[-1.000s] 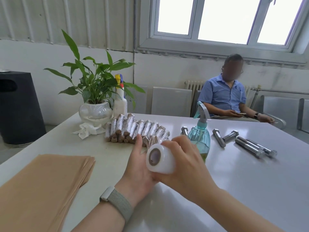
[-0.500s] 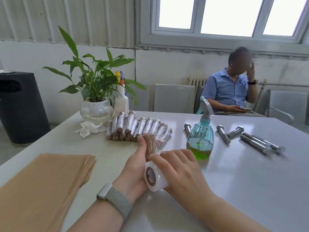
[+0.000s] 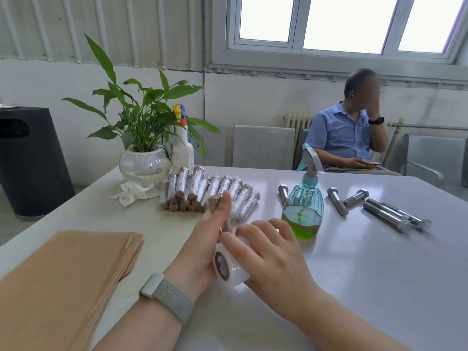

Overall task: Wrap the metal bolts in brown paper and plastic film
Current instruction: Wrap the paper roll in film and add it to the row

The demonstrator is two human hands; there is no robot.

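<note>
The left hand [image 3: 202,239] grips a paper-wrapped bolt [image 3: 215,201], thumb laid along it, holding it just in front of the row of finished bundles [image 3: 210,191]. The right hand [image 3: 268,259] curls over the roll of plastic film [image 3: 228,268], fingers bent round its barrel, directly below that bolt. The film stretched between roll and bolt is too sheer to make out. The likeliest failure is the film bunching or tearing if the roll is pulled askew, or the brown paper loosening under the thumb should the grip relax. A wide swing of the roll could also knock the spray bottle [image 3: 303,211], which stands just right of the wrapped bolt, or shove the finished row behind it. The bare bolts [image 3: 385,214] lie further right of the bottle, well apart from both hands. The stack of brown paper [image 3: 65,279] lies left of the bolt, near the table's [image 3: 379,274] near edge. Open tabletop lies to the right of the roll and toward the person, giving the best room for turning.
</note>
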